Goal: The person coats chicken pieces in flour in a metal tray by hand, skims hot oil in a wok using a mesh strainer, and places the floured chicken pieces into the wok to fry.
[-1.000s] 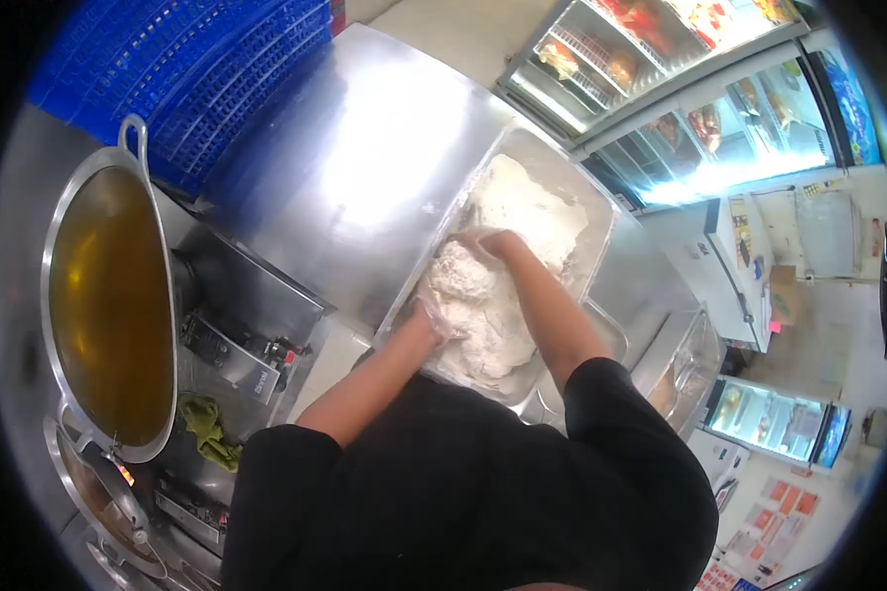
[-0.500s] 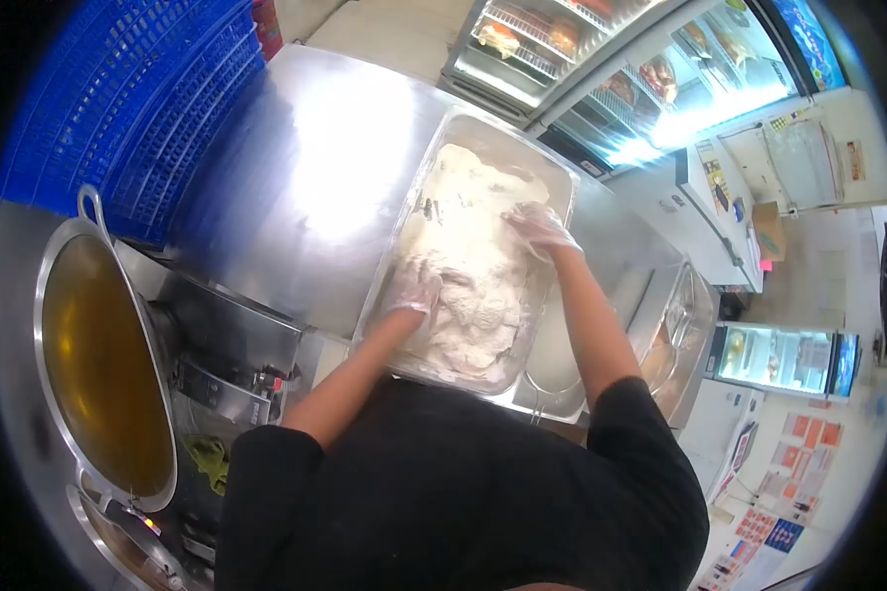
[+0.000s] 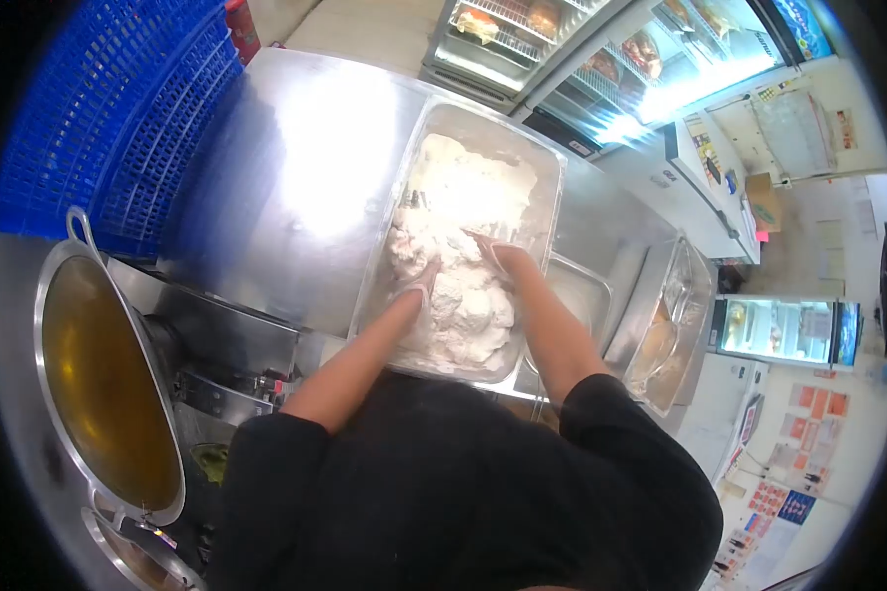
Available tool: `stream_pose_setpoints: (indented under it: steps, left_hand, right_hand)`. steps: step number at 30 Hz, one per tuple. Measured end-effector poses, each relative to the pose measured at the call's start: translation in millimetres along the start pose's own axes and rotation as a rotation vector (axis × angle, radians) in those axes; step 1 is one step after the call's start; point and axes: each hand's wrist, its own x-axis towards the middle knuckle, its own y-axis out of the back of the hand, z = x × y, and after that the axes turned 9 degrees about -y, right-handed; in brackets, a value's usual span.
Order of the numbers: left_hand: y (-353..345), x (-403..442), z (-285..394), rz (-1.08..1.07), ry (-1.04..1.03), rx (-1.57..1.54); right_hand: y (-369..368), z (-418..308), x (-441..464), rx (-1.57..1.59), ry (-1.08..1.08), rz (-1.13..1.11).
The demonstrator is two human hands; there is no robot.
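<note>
A deep rectangular metal tray (image 3: pixel 550 187) holds white flour (image 3: pixel 468 182) and a heap of flour-coated pieces (image 3: pixel 471 305). What lies under the coating does not show. My left hand (image 3: pixel 419 283), in a clear plastic glove, is sunk into the left side of the heap. On the far right side of the same heap, my right hand (image 3: pixel 498 252) reaches in, turned inward toward the left one. Flour and coated pieces hide the fingers of both hands, so their grip does not show.
A wide pan of yellow-brown oil (image 3: pixel 108 379) stands at the left, below stacked blue plastic crates (image 3: pixel 158 128). Right of the tray are a second metal container (image 3: pixel 581 295) and a covered steel pan (image 3: pixel 660 340). Glass-door fridges (image 3: pixel 611 79) line the back.
My right hand has moved left and nearer, from the tray's right side to the heap. My left hand has shifted slightly. The coated pieces are now gathered higher between the hands.
</note>
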Motion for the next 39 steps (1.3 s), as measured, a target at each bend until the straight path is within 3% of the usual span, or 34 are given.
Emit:
stream_pose_setpoints:
  steps: [5, 6, 9, 11, 12, 14, 16, 17, 20, 23, 25, 27, 29, 30, 31, 33, 35, 37, 39]
  left_hand:
    - [1, 67, -18, -0.186, -0.038, -0.121]
    - [9, 31, 11, -0.219, -0.003, -0.107]
    - [22, 39, 19, -0.113, -0.044, -0.185]
    - [27, 24, 29, 0.093, -0.315, 0.085]
    - [31, 28, 21, 0.092, -0.265, 0.272]
    - [40, 45, 0, 0.094, -0.167, 0.637]
    - [35, 32, -18, 0.04, -0.221, 0.677]
    - [27, 29, -24, 0.027, -0.195, 0.69]
    - [-3, 32, -46, 0.021, -0.009, 0.706]
    - [-22, -8, -26, 0.16, 0.179, 0.575]
    - [-22, 12, -48, -0.067, 0.043, 0.353]
    - [-24, 9, -55, -0.142, 0.006, 0.199]
    - [-34, -12, -40, -0.055, 0.051, 0.087]
    - [-38, 16, -61, -0.071, 0.008, 0.054]
    - [-46, 69, -101, -0.088, -0.032, 0.025]
    - [-47, 83, -99, -0.072, -0.174, -0.069]
    - [-33, 18, -35, -0.004, -0.368, -0.193]
    - [-20, 2, -1, 0.017, -0.492, -0.026]
    - [-8, 4, 12, 0.143, -0.696, 0.182]
  right_hand:
    - [-7, -14, -18, 0.272, -0.035, 0.023]
    - [-7, -10, -20, 0.36, -0.035, 0.012]
    - [-1, -7, -41, 0.421, 0.005, 0.036]
    - [7, -21, -80, 0.202, 0.069, 0.118]
    - [10, -21, -90, 0.091, 0.101, 0.158]
    - [10, 16, -38, -0.512, 0.303, 0.407]
    - [7, 24, -7, -0.95, 0.018, 0.384]
    - [2, 26, -1, -1.338, 0.085, 0.201]
    - [-19, 54, 15, -0.836, 0.086, 0.245]
    - [-34, 73, 8, -0.481, 0.099, 0.154]
    - [-49, 65, -27, -0.084, 0.006, 0.113]
    - [-74, 43, -67, 0.38, -0.143, 0.112]
    - [-72, 53, -54, 0.525, -0.194, 0.115]
    - [-70, 60, -39, 0.599, -0.213, 0.115]
    - [-66, 78, -15, 0.586, -0.237, 0.171]
    - [-52, 57, -32, 0.687, -0.169, 0.152]
    - [-41, 19, -72, 0.795, -0.111, 0.127]
    - [-33, -4, -92, 0.915, -0.051, 0.096]
    - [1, 0, -90, 0.114, 0.376, 0.344]
